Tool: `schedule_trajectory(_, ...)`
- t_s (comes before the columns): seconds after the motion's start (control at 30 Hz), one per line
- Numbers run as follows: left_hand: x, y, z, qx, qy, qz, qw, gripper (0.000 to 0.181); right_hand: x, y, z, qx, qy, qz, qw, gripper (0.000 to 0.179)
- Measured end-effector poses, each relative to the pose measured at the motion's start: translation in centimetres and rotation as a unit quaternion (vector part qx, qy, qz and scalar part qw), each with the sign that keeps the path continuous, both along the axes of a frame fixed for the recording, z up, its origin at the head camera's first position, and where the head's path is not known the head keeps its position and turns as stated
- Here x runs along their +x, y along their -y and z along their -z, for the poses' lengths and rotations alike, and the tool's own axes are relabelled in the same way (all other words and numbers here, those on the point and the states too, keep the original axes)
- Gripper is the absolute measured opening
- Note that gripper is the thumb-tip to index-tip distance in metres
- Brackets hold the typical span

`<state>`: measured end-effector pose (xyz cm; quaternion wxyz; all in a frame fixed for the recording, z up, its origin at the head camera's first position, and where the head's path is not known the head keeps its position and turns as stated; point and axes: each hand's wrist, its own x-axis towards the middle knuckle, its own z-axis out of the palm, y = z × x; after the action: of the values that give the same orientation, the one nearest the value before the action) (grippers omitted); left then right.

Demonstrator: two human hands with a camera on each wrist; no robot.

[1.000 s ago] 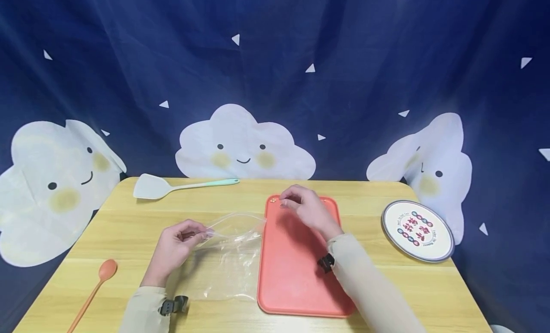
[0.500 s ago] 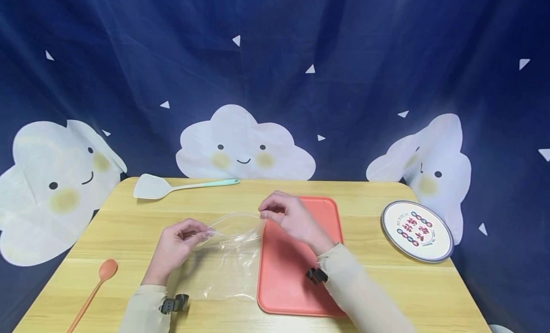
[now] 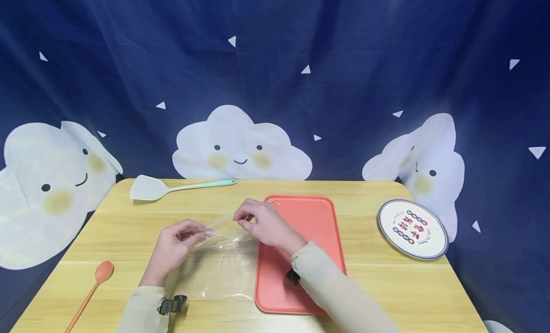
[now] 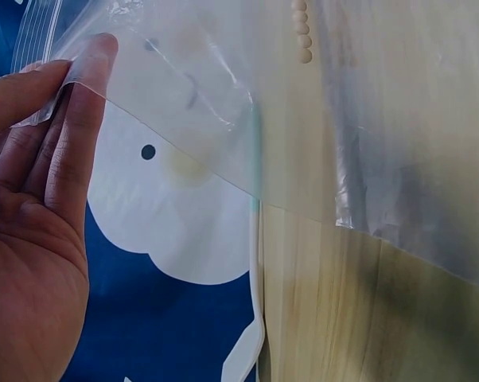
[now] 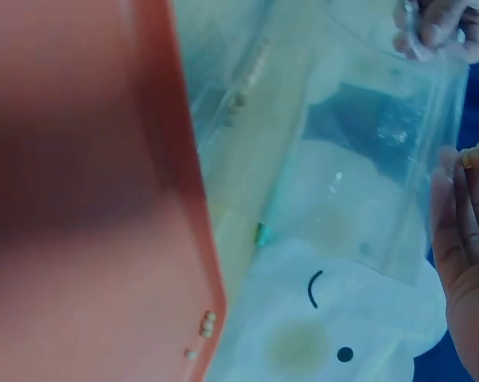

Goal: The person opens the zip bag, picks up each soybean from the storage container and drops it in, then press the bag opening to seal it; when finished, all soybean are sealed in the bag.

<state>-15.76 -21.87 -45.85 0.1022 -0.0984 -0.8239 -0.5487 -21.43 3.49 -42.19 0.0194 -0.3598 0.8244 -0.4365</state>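
The left hand (image 3: 176,247) pinches the rim of a clear zip bag (image 3: 223,275) between thumb and fingers. The right hand (image 3: 268,223) is at the bag's mouth, fingertips close together; whether they grip the plastic or something small, I cannot tell. The bag lies left of a red tray (image 3: 275,280) on the wooden table (image 3: 417,295), and a row of beads (image 4: 304,40) shows through its plastic. More beads sit in 1 corner of the tray. A spatula (image 3: 148,188), 1 orange spoon (image 3: 103,272) and 1 plate (image 3: 412,229) lie around them.
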Motion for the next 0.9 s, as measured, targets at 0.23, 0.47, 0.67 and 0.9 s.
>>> schedule_trajectory(0.23, 0.1, 0.0, 0.0, -0.001, -0.006, 0.002, 1.0, 0.015, 0.1, 0.1, 0.5, 0.004, 0.01, -0.006, 0.9999, 0.011)
schedule_trajectory(0.47, 0.1, 0.2, 0.1, -0.044, -0.044, -0.003, 0.9981, 0.018, -0.2, -1.7, 0.3, -0.049, 0.026, 0.037, 0.9978, 0.013)
schedule_trajectory(0.67, 0.0, 0.3, 0.1, -0.052, -0.056, -0.004, 0.9971, 0.022, -1.3, -4.5, 0.7, -0.098, 0.019, 0.114, 0.9885, 0.014)
schedule_trajectory(0.9, 0.2, 0.1, -0.5, -0.045, -0.07, 0.006, 0.9965, 0.02, -3.9, -7.9, 2.6, -0.11, 0.099, 0.178, 0.9728, 0.014)
